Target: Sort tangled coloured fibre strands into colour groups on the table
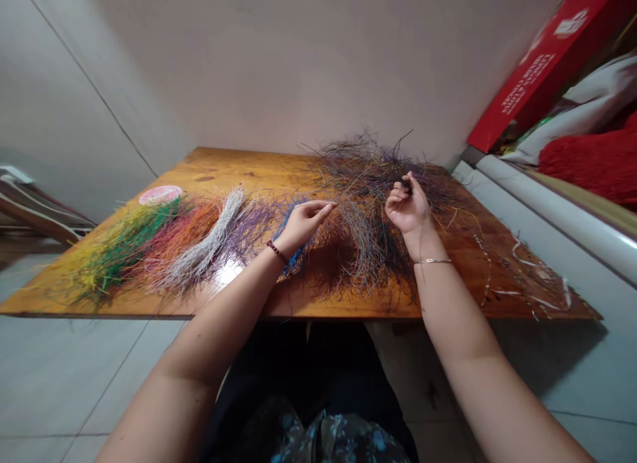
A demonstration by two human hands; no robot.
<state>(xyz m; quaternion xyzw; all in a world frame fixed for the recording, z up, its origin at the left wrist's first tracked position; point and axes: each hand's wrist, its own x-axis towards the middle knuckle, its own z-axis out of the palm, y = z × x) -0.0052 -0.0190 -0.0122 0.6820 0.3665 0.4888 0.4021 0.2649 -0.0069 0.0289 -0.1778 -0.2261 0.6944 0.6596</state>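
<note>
One pale wall (279, 65) and a tiled floor (114, 377); one wooden bench (239, 168), far edge at the wall. Strand bundles lie across the bench; ten colour groups counted, left to right, one each: yellow bundle (89, 267), green bundle (142, 241), pink bundle (168, 241), orange bundle (199, 223), white bundle (209, 241), purple bundle (251, 231), blue bundle (297, 259), rust-brown bundle (329, 254), grey bundle (365, 244), black bundle (397, 241). Neighbouring edges overlap. One tangled heap (358, 158) of mixed dark strands lies behind, at the far right of the row.

Two hands. Left hand (304, 223), one beaded bracelet (277, 252) at the wrist: above the blue bundle, grip together at thumb and fingertips; cannot tell whether a strand is pinched there. Right hand (411, 211), one bangle (432, 261): in front of the heap, grip clamped on one small dark clump (407, 182), fingers curled.

One pink disc (160, 195) sits behind the green bundle. White strips (545, 302) lie at the bench's right end; number uncertain. Beyond that end: one red box (535, 65) with white lettering, one red cloth (592, 161).
</note>
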